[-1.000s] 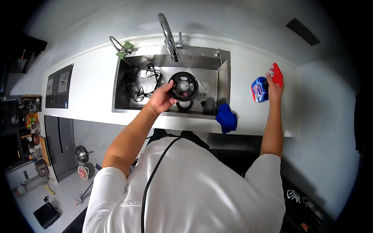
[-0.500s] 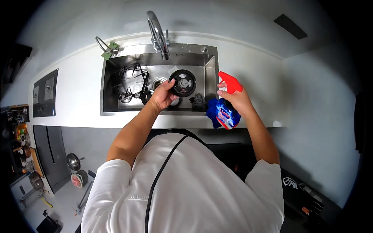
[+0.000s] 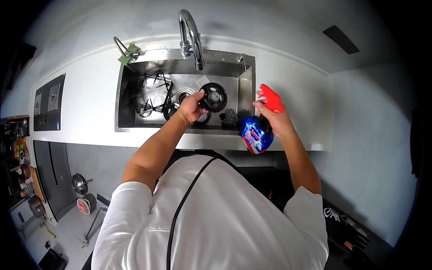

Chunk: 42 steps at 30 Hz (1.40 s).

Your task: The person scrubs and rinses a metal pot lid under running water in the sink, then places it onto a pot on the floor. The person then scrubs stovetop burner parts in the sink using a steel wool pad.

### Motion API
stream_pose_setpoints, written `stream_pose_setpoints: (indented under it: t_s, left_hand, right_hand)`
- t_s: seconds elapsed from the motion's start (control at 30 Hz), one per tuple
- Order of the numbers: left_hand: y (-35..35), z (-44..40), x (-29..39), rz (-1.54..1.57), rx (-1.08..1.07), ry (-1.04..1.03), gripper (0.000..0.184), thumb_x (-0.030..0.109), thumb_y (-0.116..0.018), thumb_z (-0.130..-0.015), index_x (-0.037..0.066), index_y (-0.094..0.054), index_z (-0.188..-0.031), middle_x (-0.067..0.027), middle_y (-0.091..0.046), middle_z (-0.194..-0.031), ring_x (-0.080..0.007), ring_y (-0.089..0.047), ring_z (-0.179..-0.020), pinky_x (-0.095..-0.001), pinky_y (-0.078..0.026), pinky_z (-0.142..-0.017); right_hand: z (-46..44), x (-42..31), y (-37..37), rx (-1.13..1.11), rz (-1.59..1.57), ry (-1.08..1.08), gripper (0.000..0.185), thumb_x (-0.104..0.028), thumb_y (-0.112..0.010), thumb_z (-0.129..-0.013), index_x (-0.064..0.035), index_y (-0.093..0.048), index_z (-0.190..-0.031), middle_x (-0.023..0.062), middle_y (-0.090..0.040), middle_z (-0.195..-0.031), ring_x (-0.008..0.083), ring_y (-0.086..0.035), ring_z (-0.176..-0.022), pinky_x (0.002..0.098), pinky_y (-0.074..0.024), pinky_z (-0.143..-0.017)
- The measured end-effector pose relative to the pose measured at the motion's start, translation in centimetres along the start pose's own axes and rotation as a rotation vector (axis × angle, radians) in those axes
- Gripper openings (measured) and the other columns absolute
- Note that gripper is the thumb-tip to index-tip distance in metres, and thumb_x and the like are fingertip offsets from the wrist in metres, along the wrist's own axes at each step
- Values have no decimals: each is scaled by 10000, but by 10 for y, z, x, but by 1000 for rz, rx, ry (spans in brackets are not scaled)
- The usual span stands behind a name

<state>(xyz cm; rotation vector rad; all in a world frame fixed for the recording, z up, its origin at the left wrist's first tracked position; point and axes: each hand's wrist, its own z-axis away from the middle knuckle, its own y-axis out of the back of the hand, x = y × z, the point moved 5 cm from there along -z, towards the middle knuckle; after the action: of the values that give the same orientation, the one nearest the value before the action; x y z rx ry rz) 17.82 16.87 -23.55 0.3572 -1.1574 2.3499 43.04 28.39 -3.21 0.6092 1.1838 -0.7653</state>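
My left hand (image 3: 192, 108) grips the left edge of a round black stove burner part (image 3: 213, 97) and holds it over the sink (image 3: 243, 83). The part is tilted, with a shiny dark surface around a lighter centre. In my right hand (image 3: 275, 118) is a spray bottle (image 3: 257, 135) with a red trigger head and a blue body, held over the front counter edge right of the sink. Black pan supports (image 3: 168, 87) lie in the sink's left half. A dark wire scourer (image 3: 228, 118) sits near its front right corner.
A tall chrome faucet (image 3: 191, 38) arches over the sink's back edge. Left of it, a green cloth (image 3: 129, 54) hangs by a smaller curved tap (image 3: 118, 45). A stovetop (image 3: 49, 102) is set into the white counter (image 3: 85, 103) at the left.
The burner part has turned in my left hand, so its open, holed look has given way to a darker, shinier surface. The spray bottle has tilted, its base swinging slightly left.
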Motion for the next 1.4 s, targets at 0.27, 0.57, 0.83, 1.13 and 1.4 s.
stream_pose_setpoints:
  t_s: [0.27, 0.57, 0.83, 1.13, 1.4]
  left_hand:
    - [44, -73, -59, -29, 375, 47, 339, 211, -605, -1054, 14, -592, -1329, -145, -701, -1198, -287, -713, -1037, -463, -616, -874]
    - [58, -237, -117, -26, 429, 91, 334, 180, -536, -1056, 60, -557, -1367, -136, -669, -1221, -302, -688, -1023, -492, -599, -821]
    - [34, -226, -97, -582, 428, 156, 451, 192, -557, -1044, 16, -498, -1455, -174, -686, -1086, -271, -704, -881, -388, -581, -697]
    - [74, -14, -26, -1533, 49, -275, 357, 263, -640, -971, 16, -691, -1224, -238, -732, -1078, -392, -719, -1007, -439, -569, -853]
    - [106, 107, 29, -1748, 136, -46, 440, 330, -696, -932, 35, -682, -1259, -210, -728, -1161, -378, -695, -1090, -444, -539, -958]
  right_hand:
    - [26, -8, 19, 229, 220, -67, 495, -204, -713, -991, -25, -565, -1427, 76, -680, -1035, 120, -637, -846, 285, -511, -819]
    - [26, 16, 16, 367, 167, -132, 447, -188, -721, -980, 3, -593, -1363, 97, -682, -997, 159, -669, -800, 310, -562, -738]
    - [8, 48, 6, 363, 155, -276, 515, -102, -718, -962, -2, -536, -1433, 133, -658, -1230, 164, -642, -866, 314, -560, -728]
    - [-48, 100, -12, 247, 32, -244, 555, -78, -790, -889, -73, -594, -1408, 71, -671, -1144, 117, -631, -801, 276, -555, -638]
    - [-77, 145, -17, 312, 87, -323, 444, -91, -814, -853, -64, -651, -1265, 25, -646, -947, 128, -619, -759, 284, -544, -578]
